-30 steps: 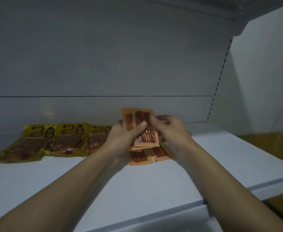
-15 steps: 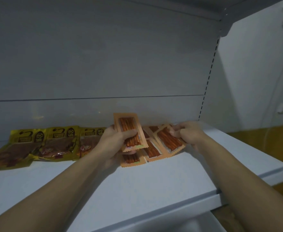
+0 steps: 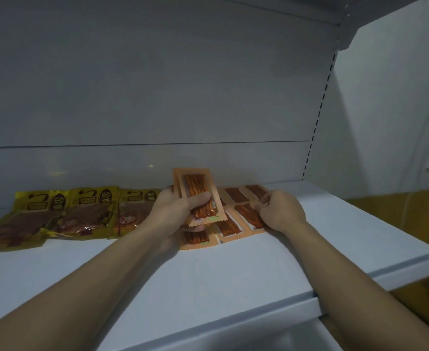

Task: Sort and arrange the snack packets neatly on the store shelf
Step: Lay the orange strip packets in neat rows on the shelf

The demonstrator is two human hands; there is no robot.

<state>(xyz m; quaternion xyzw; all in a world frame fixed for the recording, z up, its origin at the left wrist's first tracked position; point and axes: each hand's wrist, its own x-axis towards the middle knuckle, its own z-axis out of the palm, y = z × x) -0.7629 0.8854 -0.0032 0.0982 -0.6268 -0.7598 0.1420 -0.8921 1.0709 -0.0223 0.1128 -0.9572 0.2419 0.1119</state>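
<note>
My left hand (image 3: pixel 175 214) grips the spare orange packets (image 3: pixel 198 188) upright, thumb curled across the front. Just right of it, my right hand (image 3: pixel 281 211) pinches the edge of a laid packet (image 3: pixel 248 215) on the shelf (image 3: pixel 208 274). I should square it against its neighbours, edges parallel, then let go.

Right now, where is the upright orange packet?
The upright orange packet is centre of the head view, gripped by the left hand above the flat orange packets, right of the yellow packets.
</note>
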